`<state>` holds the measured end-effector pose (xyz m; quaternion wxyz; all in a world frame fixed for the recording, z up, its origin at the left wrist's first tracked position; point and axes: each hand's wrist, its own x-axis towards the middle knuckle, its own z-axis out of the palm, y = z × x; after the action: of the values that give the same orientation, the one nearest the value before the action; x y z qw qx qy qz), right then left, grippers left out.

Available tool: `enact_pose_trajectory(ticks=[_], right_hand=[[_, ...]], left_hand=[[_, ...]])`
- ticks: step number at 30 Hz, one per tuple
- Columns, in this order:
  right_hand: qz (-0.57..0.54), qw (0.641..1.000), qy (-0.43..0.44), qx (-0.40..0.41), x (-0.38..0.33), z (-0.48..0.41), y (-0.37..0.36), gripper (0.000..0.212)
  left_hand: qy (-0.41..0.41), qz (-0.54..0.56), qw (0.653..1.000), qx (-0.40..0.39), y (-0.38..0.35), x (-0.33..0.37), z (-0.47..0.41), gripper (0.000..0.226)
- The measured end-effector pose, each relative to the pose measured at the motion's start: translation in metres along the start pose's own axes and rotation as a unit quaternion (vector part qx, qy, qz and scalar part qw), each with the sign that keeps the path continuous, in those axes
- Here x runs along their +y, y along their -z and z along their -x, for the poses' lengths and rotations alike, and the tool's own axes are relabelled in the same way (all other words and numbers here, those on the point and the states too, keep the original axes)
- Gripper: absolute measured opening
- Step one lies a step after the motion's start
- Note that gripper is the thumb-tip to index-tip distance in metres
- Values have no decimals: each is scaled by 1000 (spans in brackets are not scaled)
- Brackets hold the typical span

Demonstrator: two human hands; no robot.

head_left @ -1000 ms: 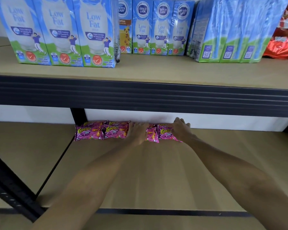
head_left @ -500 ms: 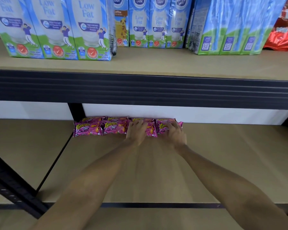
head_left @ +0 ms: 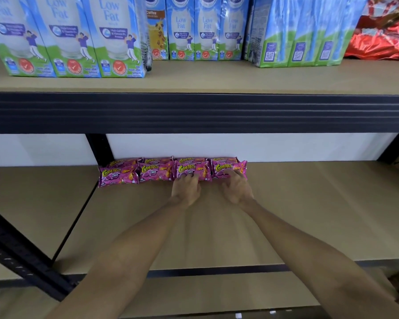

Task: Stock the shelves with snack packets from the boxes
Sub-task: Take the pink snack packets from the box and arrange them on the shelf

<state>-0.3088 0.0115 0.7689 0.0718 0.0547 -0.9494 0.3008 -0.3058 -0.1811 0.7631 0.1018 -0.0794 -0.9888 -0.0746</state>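
Pink Corntoz packets (head_left: 157, 173): four-wide row at the back of lower shelf (head_left: 309, 203), against wall | step: squaring the row's right end | left hand (head_left: 186, 189): loosely open, fingertips pressing third packet (head_left: 189, 169) | right hand (head_left: 236, 188): fingers spread on fourth packet (head_left: 224, 168), no grip | next: likely let go, fetch more from box

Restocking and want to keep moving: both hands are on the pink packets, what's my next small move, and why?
Probably draw your left hand and right hand back for more: the packets sit lined against the wall, with bare shelf to their right.
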Motion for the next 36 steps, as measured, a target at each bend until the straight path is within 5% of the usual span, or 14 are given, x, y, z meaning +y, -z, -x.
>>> enact_pose_trajectory(ticks=[5,10,14,27,36], right_hand=[[-13,1000,13,16,1,19,7,44],[20,998,51,-7,10,43,8,43],[-30,998,43,24,18,71,20,21],[-103,981,165,-1,92,184,75,37],[-151,976,128,-90,153,299,62,60]], left_hand=[[3,0,1000,4,4,9,17,43],[0,33,999,36,13,33,38,26],[8,59,998,34,17,66,61,27],[45,175,980,81,21,180,182,36],[36,196,978,-66,-18,230,283,35]])
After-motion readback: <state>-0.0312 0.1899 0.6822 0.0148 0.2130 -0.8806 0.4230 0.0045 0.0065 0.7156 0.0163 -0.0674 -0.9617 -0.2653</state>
